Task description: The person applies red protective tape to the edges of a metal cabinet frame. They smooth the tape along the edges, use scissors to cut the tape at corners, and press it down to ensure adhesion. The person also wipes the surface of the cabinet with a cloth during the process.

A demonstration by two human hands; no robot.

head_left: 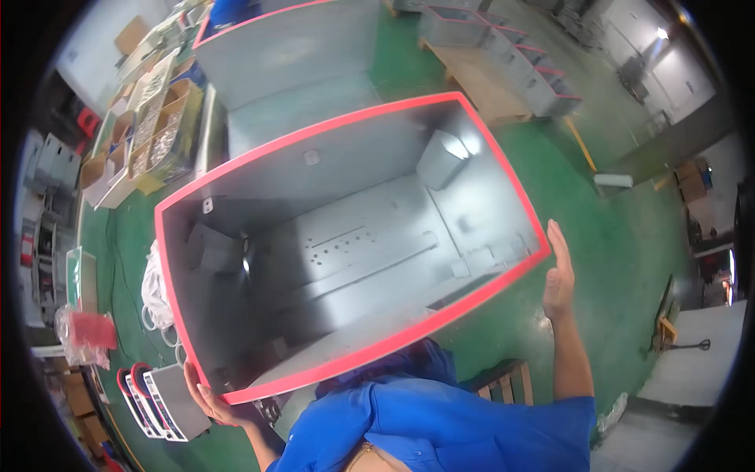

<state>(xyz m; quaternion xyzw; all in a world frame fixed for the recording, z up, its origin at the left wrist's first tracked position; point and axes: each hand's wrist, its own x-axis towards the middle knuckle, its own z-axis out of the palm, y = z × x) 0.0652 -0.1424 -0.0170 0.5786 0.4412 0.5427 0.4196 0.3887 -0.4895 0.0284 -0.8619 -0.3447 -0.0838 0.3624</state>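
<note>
Head view: a big grey sheet-metal enclosure, open face toward the camera w/ a red gasket strip round its rim, fills the middle of the frame. It sits tilted, just above the person's blue shirt, held up between both hands over the green floor.

Left hand is at the enclosure's lower-left corner, under the red rim; fingers curled up onto the edge, grasping it. Right hand is at the right-hand corner, palm flat & upright against the outer side; fingers straight, not curled round anything, pressing or steadying rather than gripping. Whether the thumb hooks the rim can't be told.

Inside the box: a back panel w/ a cluster of small holes, a raised rail across the mid, a small grey bracket box in the upper-right corner, another dark bracket at left.

Around it: a 2nd grey enclosure w/ red rim stands behind, upper left. More grey cabinets in a row on a wooden pallet, top centre-right. Cardboard boxes of hardware at left. White cable bundle on the floor just left of the held enclosure. Small grey panels w/ red-edged trim lie near the left hand. Red-filled plastic bag far left. Another pallet shows by the right forearm.
</note>
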